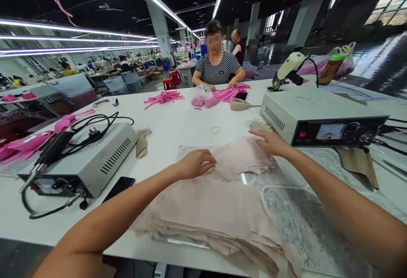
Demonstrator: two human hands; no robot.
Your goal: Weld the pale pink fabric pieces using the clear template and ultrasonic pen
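Observation:
A small stack of pale pink fabric pieces [239, 158] lies in front of me on a clear sheet. My left hand [197, 163] is at the stack's left edge, its fingers bent together on the fabric. At the upper right edge my right hand [271, 142] rests against the pieces, with its forefinger stretched out and apart from the thumb. Nearer to me lies a larger, thicker pile of the same pale pink fabric [210, 210], its layered edges hanging toward the table's front.
Grey control boxes stand left [104, 155] and right [337, 104], with cables and a handheld tool [57, 146]. A phone [119, 186] lies left. Across the white table [165, 121] a person [218, 68] handles pink strips [230, 94]. An awl-like wooden-handled tool [240, 105] lies near.

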